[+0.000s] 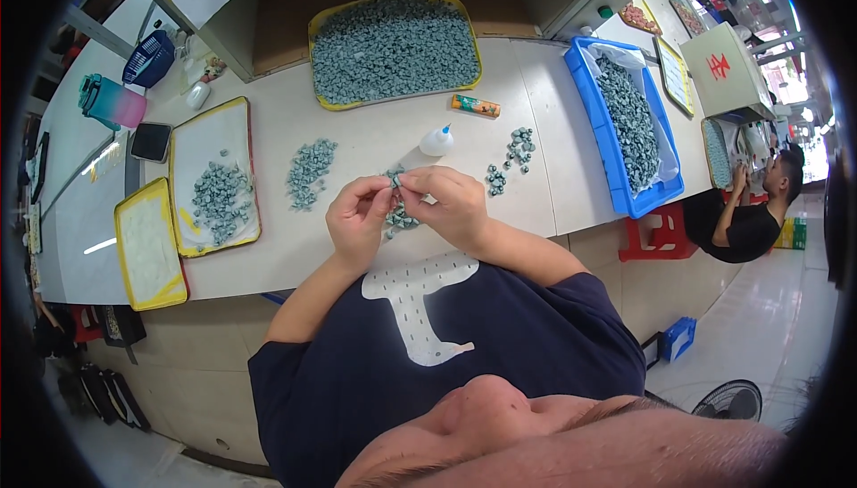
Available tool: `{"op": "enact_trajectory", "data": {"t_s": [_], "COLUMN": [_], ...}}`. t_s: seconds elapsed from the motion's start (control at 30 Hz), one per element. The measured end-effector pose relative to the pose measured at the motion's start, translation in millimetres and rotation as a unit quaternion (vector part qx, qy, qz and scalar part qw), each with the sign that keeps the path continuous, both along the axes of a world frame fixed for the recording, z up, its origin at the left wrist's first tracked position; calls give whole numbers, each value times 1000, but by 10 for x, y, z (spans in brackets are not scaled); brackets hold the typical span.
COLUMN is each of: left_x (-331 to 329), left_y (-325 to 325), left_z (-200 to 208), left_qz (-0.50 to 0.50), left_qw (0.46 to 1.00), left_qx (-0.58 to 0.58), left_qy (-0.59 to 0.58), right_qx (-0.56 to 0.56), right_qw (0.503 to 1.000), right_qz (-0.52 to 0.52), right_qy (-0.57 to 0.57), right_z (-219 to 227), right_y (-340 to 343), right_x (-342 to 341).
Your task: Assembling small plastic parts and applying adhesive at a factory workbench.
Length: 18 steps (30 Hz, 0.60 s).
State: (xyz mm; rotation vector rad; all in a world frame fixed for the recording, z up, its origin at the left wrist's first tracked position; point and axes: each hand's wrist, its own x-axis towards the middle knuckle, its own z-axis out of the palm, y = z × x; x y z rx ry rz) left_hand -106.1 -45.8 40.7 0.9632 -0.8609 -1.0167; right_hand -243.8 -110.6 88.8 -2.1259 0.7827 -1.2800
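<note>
Close to the table's front edge, my left hand [359,213] and my right hand [451,204] meet at the fingertips. Both are closed in a pinch on a small grey-green piece [395,181], whose exact kind is too small to tell. More such pieces [400,218] lie on the table under my hands, partly hidden by the fingers. Just beyond my right hand stands a white squeeze bottle [437,141] with a blue tip. A loose pile of similar pieces [311,171] lies to the left, and a few small clusters [520,149] sit to the right.
A yellow-rimmed tray [475,34] full of pieces is at the back, near a patterned tube [475,106]. Right is a blue bin [639,206] of pieces. Left are a tray [253,189] with a pile, another yellow-edged tray [145,247], a phone [151,142] and a bottle [114,104].
</note>
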Motion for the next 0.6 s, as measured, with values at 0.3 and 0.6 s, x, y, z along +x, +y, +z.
{"op": "enact_trajectory", "data": {"t_s": [0.3,0.6], "left_x": [35,287], "left_y": [-16,-67], "left_z": [82,344], "left_qz": [42,93], "left_qw": [986,834], "left_qx": [-79,-307], "left_qy": [-139,-449], "right_qx": [56,156], "right_qw": [997,974], "right_qz": [37,145], "right_qy": [-38,-79], "right_z": [-96,-121], "right_y": [-5,-40], "right_x": [-1,-2]}}
